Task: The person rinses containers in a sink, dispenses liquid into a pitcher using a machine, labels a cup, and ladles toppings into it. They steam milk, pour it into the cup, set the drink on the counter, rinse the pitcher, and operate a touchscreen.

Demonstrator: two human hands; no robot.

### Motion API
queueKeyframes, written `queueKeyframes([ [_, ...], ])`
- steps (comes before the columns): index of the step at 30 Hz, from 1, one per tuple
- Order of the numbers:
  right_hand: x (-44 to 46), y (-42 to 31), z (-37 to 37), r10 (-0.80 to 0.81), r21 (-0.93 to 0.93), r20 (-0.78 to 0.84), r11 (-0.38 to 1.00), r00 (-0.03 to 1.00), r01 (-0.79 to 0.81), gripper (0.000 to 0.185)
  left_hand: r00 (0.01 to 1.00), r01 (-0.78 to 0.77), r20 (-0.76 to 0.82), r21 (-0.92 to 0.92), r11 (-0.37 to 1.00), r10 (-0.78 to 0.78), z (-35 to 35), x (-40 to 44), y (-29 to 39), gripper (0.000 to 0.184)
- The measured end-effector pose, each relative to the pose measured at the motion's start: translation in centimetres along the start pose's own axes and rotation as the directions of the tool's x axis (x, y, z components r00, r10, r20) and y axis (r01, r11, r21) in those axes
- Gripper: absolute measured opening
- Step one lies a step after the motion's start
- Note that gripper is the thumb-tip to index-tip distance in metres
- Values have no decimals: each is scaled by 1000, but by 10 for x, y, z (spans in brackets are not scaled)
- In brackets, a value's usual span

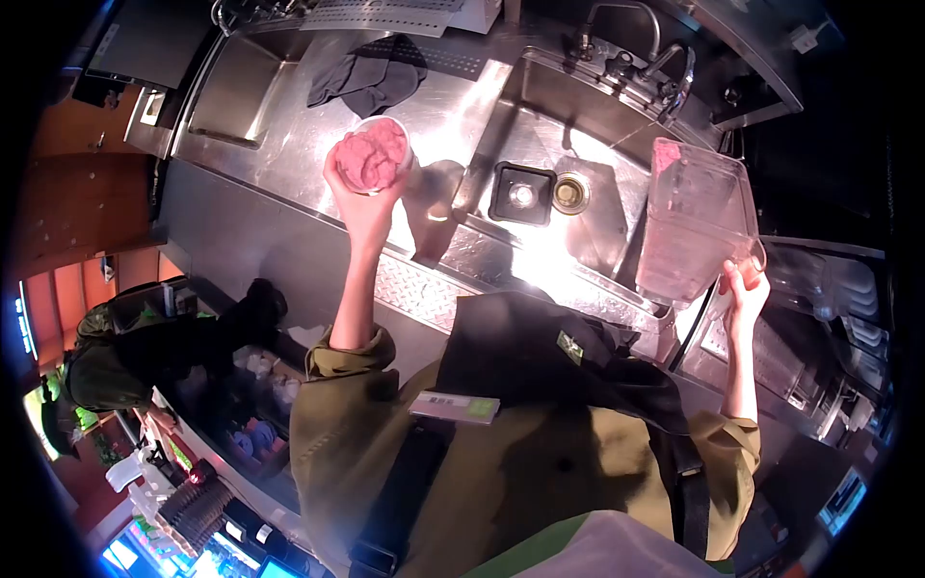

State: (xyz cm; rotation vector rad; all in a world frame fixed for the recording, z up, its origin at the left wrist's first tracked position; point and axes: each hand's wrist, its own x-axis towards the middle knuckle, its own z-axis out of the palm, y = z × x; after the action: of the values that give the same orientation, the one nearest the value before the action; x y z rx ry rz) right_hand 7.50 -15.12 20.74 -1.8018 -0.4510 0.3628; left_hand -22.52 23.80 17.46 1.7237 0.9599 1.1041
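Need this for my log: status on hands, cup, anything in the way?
Left hand holding cup of pink food. Right hand gripping clear tub. Nothing plainly blocking; cloth beyond cup, black square thing in sink.

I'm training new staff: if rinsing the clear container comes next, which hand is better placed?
Right, probably: the right hand already holds the clear container near the sink, while the left hand holds a cup heaped with pink food.
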Motion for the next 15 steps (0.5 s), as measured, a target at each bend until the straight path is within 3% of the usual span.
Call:
queueKeyframes([
  [6,0,14,-1,-23,0,-18,1000,1000,23,15,1000,-7,4,138,990,7,-8,1,5,81],
  [9,-1,17,-1,27,14,34,1000,999,-28,13,999,45,15,115,992,-47,-13,4,4,82],
  [10,2,20,1,40,42,38,998,998,-42,13,1000,-19,22,61,998,18,-13,4,6,83],
  [12,4,30,2,73,83,37,994,997,-75,15,1000,23,-1,123,992,-24,-15,6,8,84],
  [13,10,37,1,57,-27,46,998,997,-55,25,998,56,-10,139,989,-56,-14,2,6,84],
  [14,21,41,0,15,58,179,998,984,-26,36,1000,7,9,167,986,-8,-20,9,-7,83],
  [15,30,37,16,100,45,158,993,982,-109,40,1000,-11,10,113,994,10,-19,11,-6,83],
])
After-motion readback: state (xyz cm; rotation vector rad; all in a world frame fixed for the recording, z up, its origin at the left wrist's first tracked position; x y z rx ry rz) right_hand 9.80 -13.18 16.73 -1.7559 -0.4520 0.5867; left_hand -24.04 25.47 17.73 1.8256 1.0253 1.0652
